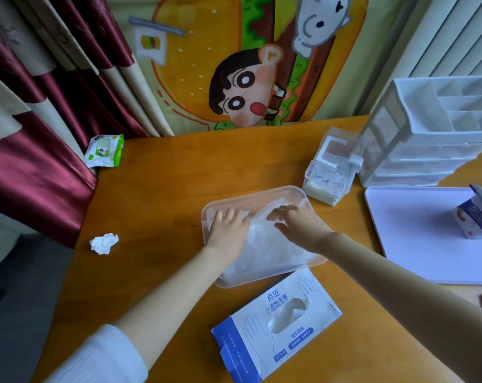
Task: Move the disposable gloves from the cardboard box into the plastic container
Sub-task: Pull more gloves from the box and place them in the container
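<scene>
Head view: a clear rectangular plastic container (251,193) sits at the centre of an orange-brown wooden table (179,175), its long axis running from 11 o'clock to 5 o'clock. A heap of translucent white disposable gloves (264,247) fills it and lies wholly within its walls. The left hand (228,230) enters from 7 o'clock and lies flat on the heap's left part, fingers straight and close together, pointing to 12 o'clock. The right hand (298,225) enters from 4 o'clock with fingers spread and lightly bent, their tips on the heap's far part; neither hand closes round anything. A white and blue cardboard box (275,330), printed with glove outlines, lies flat just beside the container at its 6 o'clock side; more translucent film shows in its torn oval opening. A crumpled white tissue (104,243) lies at 9 o'clock from the container, well apart. A green and white wipes packet (105,150) rests on the table's corner at 10 o'clock. At 2 o'clock stands a small clear lidded box with a white handle (333,167), and beyond it a white plastic drawer organiser (433,134). A flat white board (416,239) at 3 o'clock carries a small printed carton (474,219). Behind the table hang a maroon and cream curtain (41,106) and a cartoon-printed cloth (234,64).
</scene>
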The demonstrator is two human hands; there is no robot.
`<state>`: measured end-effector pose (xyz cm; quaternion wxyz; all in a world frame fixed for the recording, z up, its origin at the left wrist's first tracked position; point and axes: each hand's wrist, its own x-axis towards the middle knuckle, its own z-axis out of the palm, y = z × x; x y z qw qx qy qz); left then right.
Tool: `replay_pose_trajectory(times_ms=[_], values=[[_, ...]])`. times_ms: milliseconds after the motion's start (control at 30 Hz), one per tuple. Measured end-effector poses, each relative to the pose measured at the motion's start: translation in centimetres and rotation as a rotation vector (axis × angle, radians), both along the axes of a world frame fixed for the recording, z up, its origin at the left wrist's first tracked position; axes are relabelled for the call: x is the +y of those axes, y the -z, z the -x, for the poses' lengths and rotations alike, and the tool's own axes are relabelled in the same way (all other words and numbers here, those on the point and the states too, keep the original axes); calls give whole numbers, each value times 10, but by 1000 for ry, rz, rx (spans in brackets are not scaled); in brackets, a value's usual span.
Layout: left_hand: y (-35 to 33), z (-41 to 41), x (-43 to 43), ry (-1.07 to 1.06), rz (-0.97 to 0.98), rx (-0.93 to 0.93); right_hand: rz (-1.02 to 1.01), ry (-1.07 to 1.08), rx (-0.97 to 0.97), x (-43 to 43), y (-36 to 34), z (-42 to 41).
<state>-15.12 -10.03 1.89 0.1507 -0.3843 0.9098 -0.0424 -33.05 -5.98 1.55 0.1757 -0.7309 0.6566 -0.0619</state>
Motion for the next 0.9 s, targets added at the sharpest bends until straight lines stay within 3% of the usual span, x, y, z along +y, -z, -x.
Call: replay_pose_trajectory(times_ms=[167, 267, 333, 433, 500, 600, 733, 900], values=[[-16, -1, 32, 78, 70, 521, 370, -8, -202, 48, -10, -8], [-8, -1, 66, 180, -7, 621, 376, -85, -271, 83, -2, -5], [-1, -2, 84, 256, -104, 590, 300, -115, -275, 106, 11, -1], [7, -6, 102, 283, -277, 380, 78, -167, -152, 131, 40, 5], [14, -10, 113, 320, -260, 189, -77, -177, -24, 141, 54, 4], [27, -16, 131, 263, -295, 9, -125, -118, 88, 144, 57, -8], [43, -21, 143, 191, -332, -60, -182, -152, 189, 141, 56, -25], [44, -24, 138, 142, -361, -34, -167, 0, 81, 134, 52, -29]])
